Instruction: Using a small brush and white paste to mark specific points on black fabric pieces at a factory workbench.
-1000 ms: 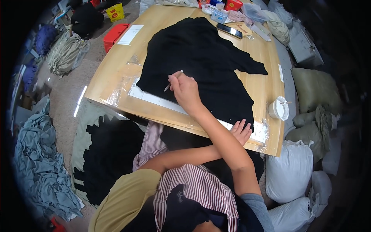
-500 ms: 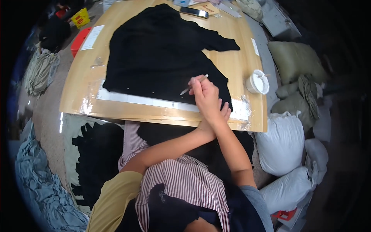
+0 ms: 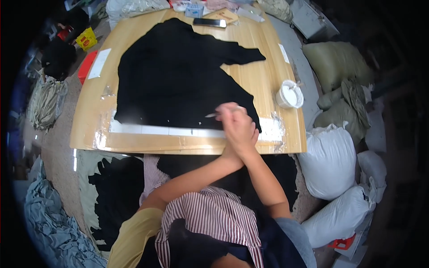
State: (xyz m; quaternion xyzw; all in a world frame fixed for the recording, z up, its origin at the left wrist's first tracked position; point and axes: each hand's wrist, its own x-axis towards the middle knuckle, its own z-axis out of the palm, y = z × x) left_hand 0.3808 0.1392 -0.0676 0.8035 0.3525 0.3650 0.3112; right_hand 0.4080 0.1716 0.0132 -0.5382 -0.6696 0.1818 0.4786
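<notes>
A black knitted garment piece [image 3: 165, 76] lies flat on the wooden table, with one sleeve-like arm pointing right. Several small white marks dot it near its lower edge, which lies along a white strip [image 3: 152, 129] taped to the table. My right hand [image 3: 237, 129] is closed around a slim, pale, pointed tool [image 3: 210, 115], its tip over the cloth close to a white mark. Crossed beneath my right wrist, my left hand [image 3: 254, 135] rests at the garment's lower right corner. Its few visible fingers are stretched out; the rest is hidden.
A clear tub of white stuff [image 3: 289, 95] with a stick in it stands at the table's right. A phone [image 3: 209, 23] and a small blue box [image 3: 194, 10] lie at the far edge. White sacks [image 3: 328, 163] crowd the right side; dark cloth [image 3: 118, 192] hangs below left.
The view has shifted, so the table's far edge shows more. The pointed tool is tilted flatter and its tip sits near a mark. My left fingers show less beneath my right wrist.
</notes>
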